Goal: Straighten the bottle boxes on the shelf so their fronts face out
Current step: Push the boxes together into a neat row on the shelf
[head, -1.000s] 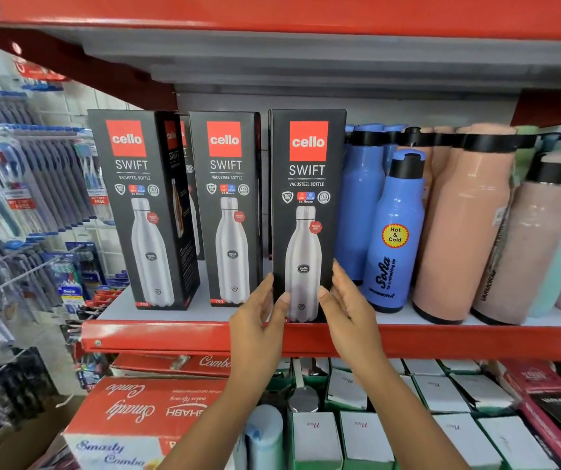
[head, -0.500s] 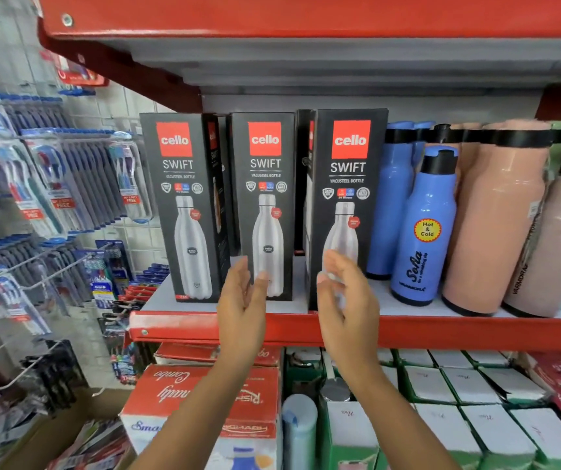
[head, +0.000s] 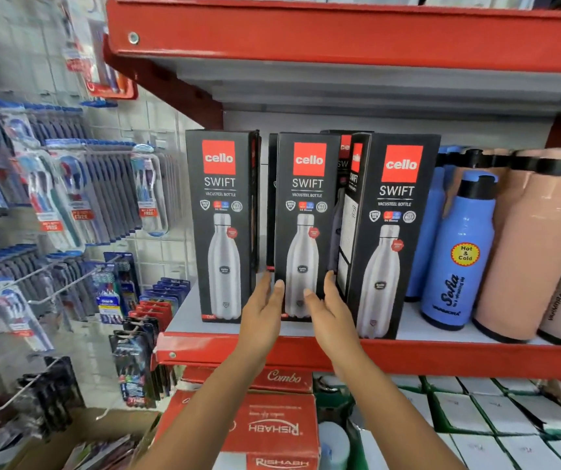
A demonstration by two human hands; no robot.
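Both hands are now sitting at the middle box [head: 306,225]; a second ago they were down at the right box [head: 392,232]. The left hand [head: 264,310] is pressing flat against the middle box's left edge, low down. The right hand [head: 328,307] is pressing flat against its right edge, also low down. The fingers are staying straight, not curling, so the box is being squeezed lightly between two open palms. Holding it low on both sides is probably making it easy to twist without tipping it.

The middle box is standing upright on the red shelf [head: 441,354], between the hands, with its front nearly facing out. The right box is standing just beside it, closer to the shelf edge and turned a bit, so its side panel is showing. The left box [head: 221,225] is standing a little apart. Farther along, a blue bottle [head: 458,245] and a pink bottle [head: 536,245] are standing in a row.
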